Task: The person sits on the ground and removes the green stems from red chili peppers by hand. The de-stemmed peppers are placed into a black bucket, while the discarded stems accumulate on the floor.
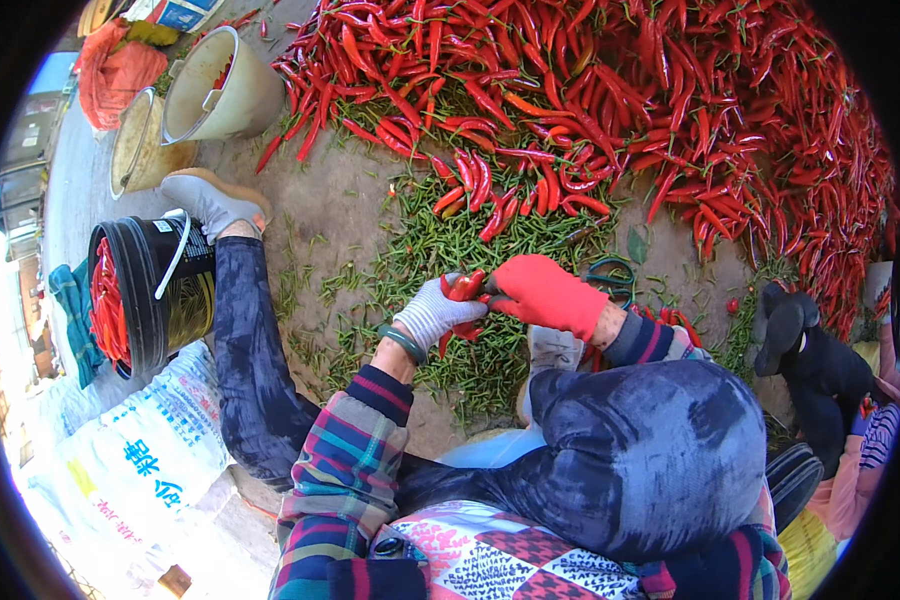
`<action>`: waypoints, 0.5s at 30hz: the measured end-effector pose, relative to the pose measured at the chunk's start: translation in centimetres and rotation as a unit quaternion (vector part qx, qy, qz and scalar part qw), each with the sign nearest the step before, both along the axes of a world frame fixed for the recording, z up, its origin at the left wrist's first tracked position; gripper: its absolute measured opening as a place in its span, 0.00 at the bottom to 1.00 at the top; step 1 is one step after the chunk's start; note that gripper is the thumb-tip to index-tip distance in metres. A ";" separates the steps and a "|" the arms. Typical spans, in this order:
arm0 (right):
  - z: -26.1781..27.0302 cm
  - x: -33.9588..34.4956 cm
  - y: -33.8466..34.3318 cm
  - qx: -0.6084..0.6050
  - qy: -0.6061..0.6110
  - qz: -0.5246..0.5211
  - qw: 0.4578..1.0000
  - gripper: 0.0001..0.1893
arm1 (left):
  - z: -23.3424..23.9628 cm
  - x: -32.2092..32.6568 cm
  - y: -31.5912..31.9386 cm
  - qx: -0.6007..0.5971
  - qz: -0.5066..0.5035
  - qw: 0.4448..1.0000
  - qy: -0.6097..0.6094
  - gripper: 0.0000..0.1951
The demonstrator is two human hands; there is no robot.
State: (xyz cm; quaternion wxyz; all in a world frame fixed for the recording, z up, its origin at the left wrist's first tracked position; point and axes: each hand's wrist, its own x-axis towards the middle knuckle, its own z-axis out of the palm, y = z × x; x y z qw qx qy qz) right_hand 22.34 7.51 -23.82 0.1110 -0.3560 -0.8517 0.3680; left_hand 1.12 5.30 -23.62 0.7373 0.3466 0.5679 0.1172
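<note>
My left hand point(431, 309), in a pale striped knit glove, grips a few red chillies point(465, 285). Some of their tips stick out below its fingers. From the right, my right hand point(551, 294) in a red glove with darker fingertips pinches at the ends of these chillies; the stems there are hidden. Under both hands spreads a layer of loose green chilli stems point(420, 251). Beyond it rises a large heap of red chillies point(570, 97). Green-handled scissors point(613, 277) lie on the ground just past my right hand.
A black bucket point(139, 289) of red chillies lies tilted beside my left leg. Two pale buckets point(232, 90) stand at the upper left, near an orange-red mesh bag point(116, 71). A white printed sack point(142, 457) lies at lower left. Another person point(832, 382) sits at the right.
</note>
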 end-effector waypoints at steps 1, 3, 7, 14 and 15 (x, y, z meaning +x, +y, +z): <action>-0.1 -0.3 0.0 -0.004 -0.010 0.005 1.000 0.16 | -0.2 -0.1 -0.3 -0.018 0.043 0.999 -0.021 0.18; -0.4 -1.0 0.5 0.035 -0.041 -0.032 0.998 0.14 | -0.6 0.0 -0.7 -0.067 0.125 0.989 -0.042 0.18; -1.6 -2.0 4.6 0.133 -0.066 -0.104 0.983 0.13 | -0.5 -0.5 -1.2 -0.108 0.274 0.955 -0.036 0.15; -4.6 -3.4 12.0 0.274 -0.057 0.066 0.958 0.28 | 0.0 -2.7 -0.4 -0.046 0.331 0.940 -0.073 0.11; -4.9 -3.4 12.3 0.252 -0.075 0.068 0.962 0.28 | -0.1 -2.9 -0.3 -0.034 0.313 0.944 -0.096 0.10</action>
